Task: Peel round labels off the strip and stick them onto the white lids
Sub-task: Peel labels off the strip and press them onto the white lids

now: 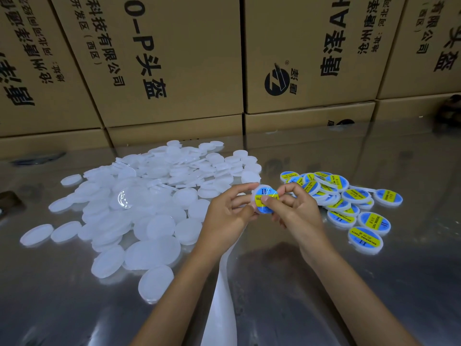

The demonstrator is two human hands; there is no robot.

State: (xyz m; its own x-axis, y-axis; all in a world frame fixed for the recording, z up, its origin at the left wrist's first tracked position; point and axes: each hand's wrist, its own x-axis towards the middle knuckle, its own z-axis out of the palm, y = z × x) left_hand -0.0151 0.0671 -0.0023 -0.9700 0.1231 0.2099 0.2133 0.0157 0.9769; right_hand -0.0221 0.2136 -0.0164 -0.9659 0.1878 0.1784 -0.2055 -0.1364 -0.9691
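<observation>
My left hand (230, 211) and my right hand (294, 208) together hold one white lid (264, 209) above the table, between the two piles. A round blue and yellow label (265, 196) lies on its face, with both thumbs pressing on it. A big heap of plain white lids (149, 193) spreads to the left. A smaller heap of labelled lids (341, 201) lies to the right. The white backing strip (222, 290) runs from under my left wrist down to the bottom edge.
The shiny metal table (374, 283) reflects the surroundings. Stacked brown cardboard boxes (174, 71) with black print form a wall along the table's far edge. A dark object (449, 111) sits at the far right.
</observation>
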